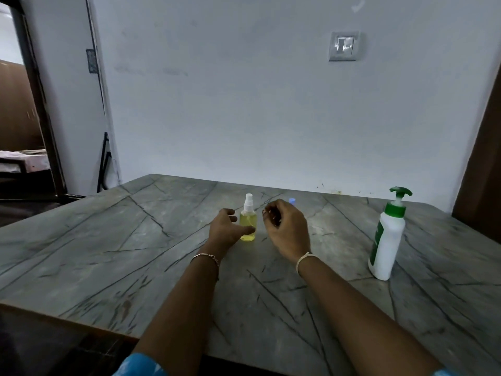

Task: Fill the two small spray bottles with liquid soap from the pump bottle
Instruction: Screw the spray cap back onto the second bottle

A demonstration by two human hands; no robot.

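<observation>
Now the small clear spray bottle of yellow liquid point(248, 225) stands upright mid-table, white nozzle up. My left hand point(226, 226), fingers open, touches its left side; my right hand point(284, 226), loosely curled and holding nothing visible, sits just right of it. The white-and-green pump bottle point(387, 240) stands well right, with open marble-patterned tabletop point(108, 253) between.

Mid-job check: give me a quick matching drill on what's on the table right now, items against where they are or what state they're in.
Items:
1. spray bottle
2. pump bottle
3. left hand
4. blue cap

Descriptions:
A. far right of the table, white with green pump
B. mostly hidden behind the right hand
C. upright, yellow liquid inside
D. open, thumb touching a bottle's base

Pairs: 1-C, 2-A, 3-D, 4-B
</observation>
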